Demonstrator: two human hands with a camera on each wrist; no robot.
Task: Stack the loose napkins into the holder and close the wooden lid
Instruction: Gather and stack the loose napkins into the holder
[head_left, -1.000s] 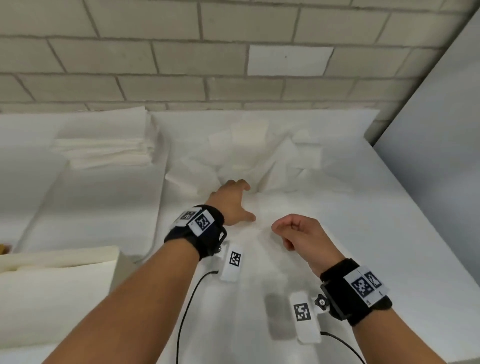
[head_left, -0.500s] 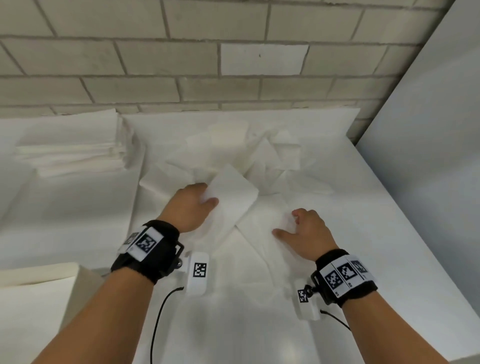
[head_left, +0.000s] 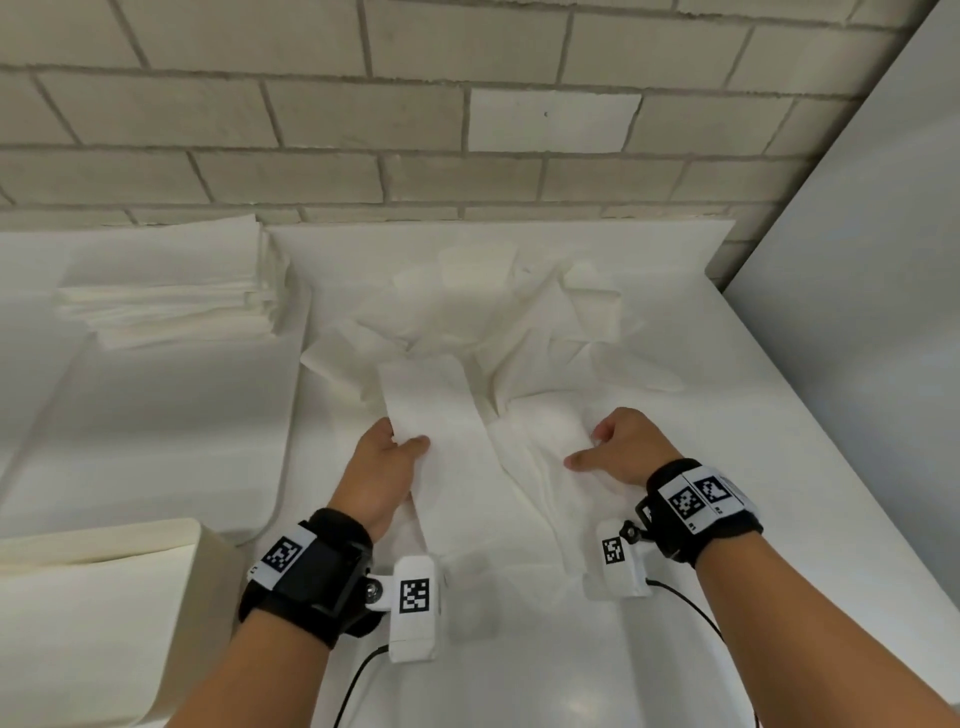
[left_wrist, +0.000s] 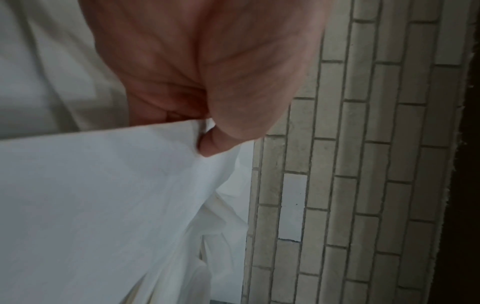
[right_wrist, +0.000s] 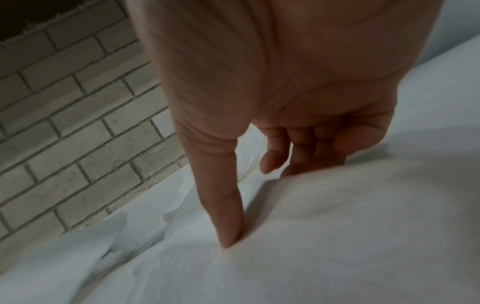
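Observation:
Loose white napkins (head_left: 493, 322) lie in a crumpled pile in the middle of the white table. My left hand (head_left: 402, 441) pinches the near left edge of one flat napkin (head_left: 441, 415), thumb on top; the left wrist view shows the same pinch of my left hand (left_wrist: 205, 131) on that napkin (left_wrist: 103, 195). My right hand (head_left: 584, 447) grips a second napkin (head_left: 535, 467) just to the right. In the right wrist view the right hand (right_wrist: 249, 205) has its thumb pressed on this napkin (right_wrist: 337, 226), and the fingers curl behind its raised edge. A cream box (head_left: 104, 597) stands at the near left.
A neat stack of folded napkins (head_left: 166, 296) sits at the back left. A brick wall (head_left: 467, 130) closes off the back of the table, and a grey panel (head_left: 857, 312) stands along the right edge. Cables trail from both wrist cameras.
My left hand took a napkin from the pile and drew it nearer. My right hand, curled above the table a second ago, came down onto a second napkin and took hold of it.

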